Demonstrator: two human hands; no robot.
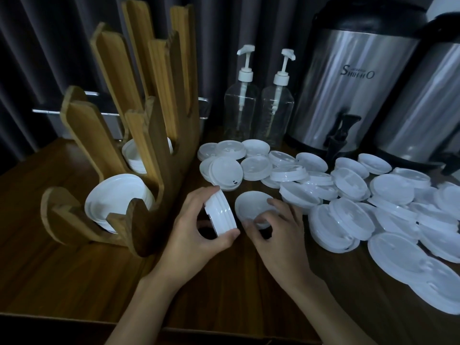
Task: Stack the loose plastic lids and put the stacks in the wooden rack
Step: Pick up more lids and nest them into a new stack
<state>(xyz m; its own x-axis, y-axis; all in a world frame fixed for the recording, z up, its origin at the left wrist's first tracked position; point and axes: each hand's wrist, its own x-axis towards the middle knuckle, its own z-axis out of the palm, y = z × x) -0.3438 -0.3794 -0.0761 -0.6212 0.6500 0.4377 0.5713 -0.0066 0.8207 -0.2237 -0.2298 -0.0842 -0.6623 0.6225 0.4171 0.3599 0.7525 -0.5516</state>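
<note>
The left hand (199, 230) grips a short stack of white plastic lids (220, 212) held on edge, fingers curled over the top rim and the thumb under the bottom rim. Just beside it, the right hand (276, 232) pinches a single white round plastic lid (250, 207) between its thumb and curled fingers. This lid is tilted with its hollow side up, and its left edge lies close to the stack; whether the two touch cannot be told. Both hands are low over a dark wooden table (74, 270). To the left of the left hand stands a slatted wooden rack (154, 135). The rack slot nearest that hand holds a leaning pile of white lids (117, 197), and a second pile of white lids (135, 155) sits in the slot behind it. To the right of the right hand and beyond both hands, a spread of loose white lids (373, 207) covers the table, many overlapping. Farther back, beyond the hands, stand two clear plastic pump bottles (240, 108) side by side. Two large steel drink dispensers (348, 95) stand at the right, behind the loose lids.
</note>
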